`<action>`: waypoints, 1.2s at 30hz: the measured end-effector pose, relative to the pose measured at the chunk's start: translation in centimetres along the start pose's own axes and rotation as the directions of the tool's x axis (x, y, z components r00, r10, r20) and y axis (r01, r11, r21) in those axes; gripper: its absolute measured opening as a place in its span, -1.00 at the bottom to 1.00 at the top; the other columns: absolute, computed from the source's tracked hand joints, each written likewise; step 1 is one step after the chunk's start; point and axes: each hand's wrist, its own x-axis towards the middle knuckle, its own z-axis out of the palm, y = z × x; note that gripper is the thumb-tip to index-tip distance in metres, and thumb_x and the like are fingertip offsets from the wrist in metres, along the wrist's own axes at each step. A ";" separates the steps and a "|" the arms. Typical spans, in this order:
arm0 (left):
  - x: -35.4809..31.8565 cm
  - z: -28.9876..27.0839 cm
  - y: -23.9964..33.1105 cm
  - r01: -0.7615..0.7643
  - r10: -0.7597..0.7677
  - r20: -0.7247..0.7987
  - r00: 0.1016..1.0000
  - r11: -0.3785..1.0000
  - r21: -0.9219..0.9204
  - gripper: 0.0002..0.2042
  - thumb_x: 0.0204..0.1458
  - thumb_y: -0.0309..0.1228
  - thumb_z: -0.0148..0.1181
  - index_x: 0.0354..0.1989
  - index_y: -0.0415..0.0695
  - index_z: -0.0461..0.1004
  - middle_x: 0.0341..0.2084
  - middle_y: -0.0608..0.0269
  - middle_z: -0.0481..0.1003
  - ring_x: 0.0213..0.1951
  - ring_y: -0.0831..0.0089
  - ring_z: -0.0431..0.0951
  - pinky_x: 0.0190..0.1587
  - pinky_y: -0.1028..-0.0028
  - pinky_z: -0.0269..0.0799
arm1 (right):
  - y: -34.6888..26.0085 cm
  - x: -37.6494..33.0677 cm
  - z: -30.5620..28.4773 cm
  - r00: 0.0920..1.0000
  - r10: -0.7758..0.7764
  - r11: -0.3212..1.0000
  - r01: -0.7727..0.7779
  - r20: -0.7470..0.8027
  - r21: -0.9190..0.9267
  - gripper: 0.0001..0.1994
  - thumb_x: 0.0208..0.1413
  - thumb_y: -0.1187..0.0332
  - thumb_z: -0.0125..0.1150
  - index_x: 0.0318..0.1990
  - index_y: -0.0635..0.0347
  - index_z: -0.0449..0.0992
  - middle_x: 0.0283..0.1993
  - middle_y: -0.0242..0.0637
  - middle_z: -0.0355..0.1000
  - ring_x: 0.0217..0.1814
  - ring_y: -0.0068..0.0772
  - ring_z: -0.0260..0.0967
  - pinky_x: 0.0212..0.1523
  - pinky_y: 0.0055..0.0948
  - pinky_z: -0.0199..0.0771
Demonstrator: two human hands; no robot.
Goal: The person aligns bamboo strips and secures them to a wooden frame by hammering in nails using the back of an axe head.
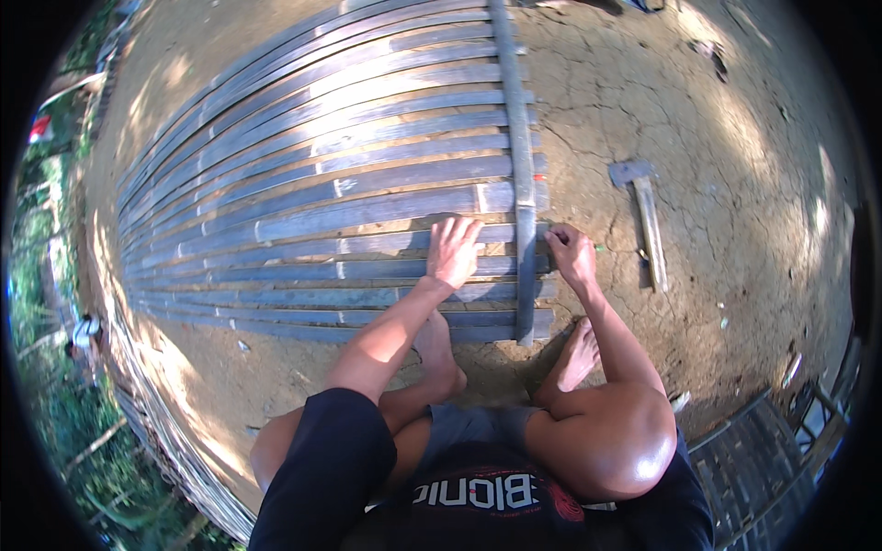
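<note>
A panel of long, split bamboo slats (386, 210) lies on the ground in front of me. Across its right end runs a bamboo crosspiece (525, 262). My left hand (454, 253) lies flat over the slats just left of the crosspiece, palm down with its fingers extended. Just right of the crosspiece, my right hand (571, 253) is closed with thumb and fingers together by the slat ends. Whatever it may be pinching is hidden or too small to make out.
A hatchet (650, 220) with a wooden handle lies on the cracked dirt (606, 119) to the right. At the lower right stands a woven bamboo structure (753, 459). Bundled sticks (175, 441) border greenery on the left. My bare feet are by the panel's near edge.
</note>
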 end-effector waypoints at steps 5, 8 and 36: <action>-0.6 0.7 -0.6 0.041 -0.042 0.040 0.998 0.998 0.043 -0.59 0.08 -0.33 0.24 0.13 -0.06 0.47 0.03 0.22 0.43 0.12 0.17 0.36 0.21 0.04 0.22 | -0.9 0.0 0.4 1.000 0.008 0.999 -0.009 0.018 0.053 -0.77 0.14 0.21 0.32 -0.18 0.14 0.66 -0.32 -0.14 0.62 -0.28 -0.19 0.60 -0.19 -0.27 0.53; -0.5 0.7 -0.5 0.025 -0.025 0.033 0.999 1.000 -0.015 -0.60 0.08 -0.33 0.24 0.13 -0.07 0.47 0.04 0.22 0.43 0.11 0.17 0.36 0.19 0.06 0.22 | -0.1 -0.1 0.1 1.000 0.000 1.000 0.000 -0.002 0.026 -0.77 0.14 0.21 0.32 -0.18 0.15 0.66 -0.33 -0.14 0.62 -0.29 -0.20 0.60 -0.20 -0.28 0.52; -0.1 0.1 0.0 -0.009 0.009 0.032 0.999 1.000 -0.017 -0.59 0.11 -0.33 0.24 0.14 -0.13 0.47 0.01 0.11 0.43 0.07 0.11 0.41 0.19 0.16 0.28 | 1.2 0.9 -1.0 0.999 0.021 0.985 -0.027 0.039 0.168 -0.69 0.19 0.12 0.25 -0.15 0.19 0.65 -0.37 -0.15 0.61 -0.29 -0.20 0.59 -0.20 -0.20 0.53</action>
